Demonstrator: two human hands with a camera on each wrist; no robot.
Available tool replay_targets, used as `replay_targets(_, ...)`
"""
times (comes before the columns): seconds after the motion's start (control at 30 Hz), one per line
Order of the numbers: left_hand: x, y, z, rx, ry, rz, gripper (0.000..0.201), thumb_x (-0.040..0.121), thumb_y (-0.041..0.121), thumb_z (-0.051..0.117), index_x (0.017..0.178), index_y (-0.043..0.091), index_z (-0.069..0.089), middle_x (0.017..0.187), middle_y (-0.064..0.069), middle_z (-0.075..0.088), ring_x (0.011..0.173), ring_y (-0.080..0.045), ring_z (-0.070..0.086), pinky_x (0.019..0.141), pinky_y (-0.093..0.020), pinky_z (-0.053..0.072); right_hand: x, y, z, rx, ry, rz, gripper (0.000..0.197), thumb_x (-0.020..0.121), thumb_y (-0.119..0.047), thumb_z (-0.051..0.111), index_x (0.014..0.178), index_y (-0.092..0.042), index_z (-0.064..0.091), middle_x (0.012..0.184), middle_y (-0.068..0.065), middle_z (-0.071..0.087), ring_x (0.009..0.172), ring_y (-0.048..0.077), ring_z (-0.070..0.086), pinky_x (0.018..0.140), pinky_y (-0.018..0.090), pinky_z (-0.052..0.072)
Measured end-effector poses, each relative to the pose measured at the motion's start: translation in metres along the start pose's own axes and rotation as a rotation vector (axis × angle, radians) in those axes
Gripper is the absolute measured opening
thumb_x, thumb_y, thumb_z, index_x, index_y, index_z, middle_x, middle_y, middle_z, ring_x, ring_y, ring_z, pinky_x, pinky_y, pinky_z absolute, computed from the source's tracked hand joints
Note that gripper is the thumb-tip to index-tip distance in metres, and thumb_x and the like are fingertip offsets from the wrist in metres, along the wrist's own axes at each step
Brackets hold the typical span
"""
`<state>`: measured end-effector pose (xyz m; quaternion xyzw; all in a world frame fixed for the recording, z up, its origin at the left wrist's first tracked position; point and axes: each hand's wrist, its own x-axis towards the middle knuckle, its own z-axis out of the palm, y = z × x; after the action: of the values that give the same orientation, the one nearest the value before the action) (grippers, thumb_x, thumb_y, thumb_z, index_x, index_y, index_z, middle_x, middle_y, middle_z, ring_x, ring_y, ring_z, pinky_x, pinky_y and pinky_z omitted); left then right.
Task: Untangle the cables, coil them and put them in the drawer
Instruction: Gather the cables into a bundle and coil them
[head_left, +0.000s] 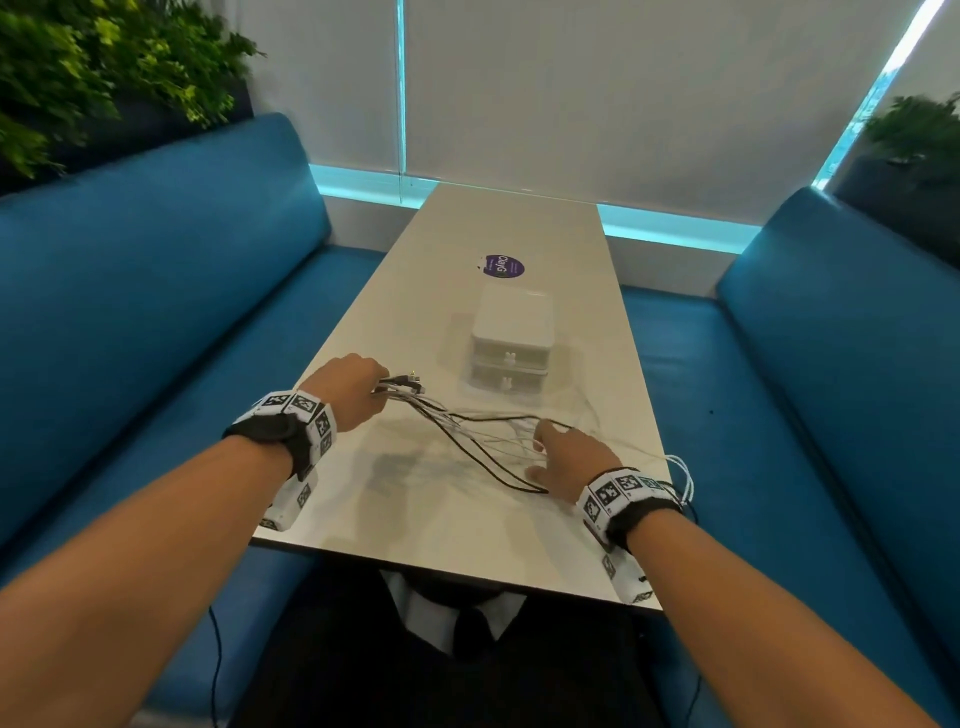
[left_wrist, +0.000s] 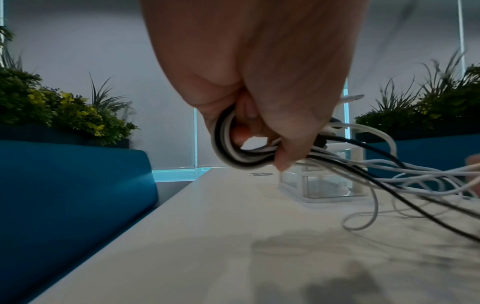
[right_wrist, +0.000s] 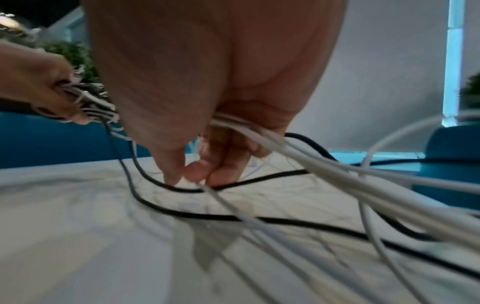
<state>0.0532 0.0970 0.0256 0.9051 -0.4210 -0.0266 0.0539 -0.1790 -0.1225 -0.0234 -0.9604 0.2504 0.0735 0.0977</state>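
Note:
Several white and black cables (head_left: 483, 441) lie tangled on the pale table (head_left: 415, 525). My left hand (head_left: 353, 387) grips one end of the bundle, plugs sticking out toward the drawers; in the left wrist view its fingers (left_wrist: 259, 123) curl round a small loop of white and black cable (left_wrist: 223, 148). My right hand (head_left: 563, 454) is down on the tangle near the right edge. White cables (right_wrist: 311, 164) run through its curled fingers (right_wrist: 215, 164), whose tips touch the table beside a black cable (right_wrist: 233, 218). A white two-drawer box (head_left: 511, 343) stands beyond, both drawers shut.
Blue benches (head_left: 156, 286) (head_left: 841, 338) flank the narrow table. A purple sticker (head_left: 503, 266) lies behind the drawer box. Some white cable loops (head_left: 685, 480) hang over the table's right edge. Plants (head_left: 104, 67) stand behind the benches.

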Motion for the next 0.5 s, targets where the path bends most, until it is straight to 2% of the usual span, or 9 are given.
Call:
replay_targets(0.1,0.0,0.009,0.002,0.004,-0.013,0.025,0.014,0.094,0.023,0.055,0.083,0.018,0.062,0.075,0.0,0.058,0.069,-0.021,0.055,0.056,-0.029,0.034,0.0,-0.013,-0.007,-0.017,0.229,-0.173,0.043,0.086,-0.039,0.065,0.122,-0.024,0.046,0.121,-0.002,0.056,0.109,0.022,0.056,0.084,0.033,0.047)
replay_targets(0.2,-0.003,0.013,0.002,0.034,-0.042,0.059,0.014,0.095,0.023,0.053,0.085,0.018,0.062,0.077,-0.001,0.059,0.069,-0.021,0.055,0.059,-0.028,0.035,0.005,-0.031,-0.016,0.026,0.343,-0.318,0.061,0.083,-0.034,0.071,0.136,-0.022,0.043,0.137,0.001,0.044,0.122,0.022,0.046,0.1,0.037,0.043)
replay_targets(0.27,-0.005,0.015,0.001,0.031,-0.048,0.08,0.015,0.095,0.023,0.052,0.082,0.021,0.058,0.077,-0.001,0.059,0.07,-0.021,0.055,0.061,-0.029,0.036,0.011,-0.044,-0.019,0.077,0.266,-0.358,0.077,0.082,-0.033,0.071,0.147,-0.023,0.031,0.149,0.0,0.038,0.133,0.023,0.04,0.11,0.038,0.035)
replay_targets(0.33,-0.007,0.018,0.0,0.029,-0.055,0.097,0.016,0.095,0.023,0.052,0.08,0.023,0.055,0.076,0.0,0.057,0.07,-0.022,0.054,0.062,-0.029,0.036,0.019,-0.055,-0.019,0.101,0.107,-0.348,0.085,0.082,-0.032,0.072,0.151,-0.029,0.024,0.151,-0.002,0.041,0.135,0.022,0.042,0.112,0.038,0.034)
replay_targets(0.4,-0.01,0.02,-0.001,0.036,-0.057,0.114,0.016,0.096,0.024,0.052,0.08,0.023,0.055,0.075,0.001,0.055,0.07,-0.022,0.053,0.062,-0.03,0.036,0.025,-0.065,-0.016,0.149,0.011,-0.334,0.076,0.082,-0.035,0.073,0.147,-0.035,0.032,0.14,-0.004,0.056,0.126,0.023,0.052,0.106,0.037,0.041)
replay_targets(0.5,-0.012,0.021,-0.002,0.029,-0.055,0.129,0.016,0.096,0.024,0.052,0.081,0.024,0.056,0.073,0.002,0.055,0.068,-0.021,0.053,0.06,-0.03,0.034,0.029,-0.077,-0.015,0.239,-0.013,-0.277,0.047,0.081,-0.045,0.072,0.125,-0.036,0.057,0.116,-0.005,0.068,0.106,0.02,0.061,0.093,0.034,0.047)
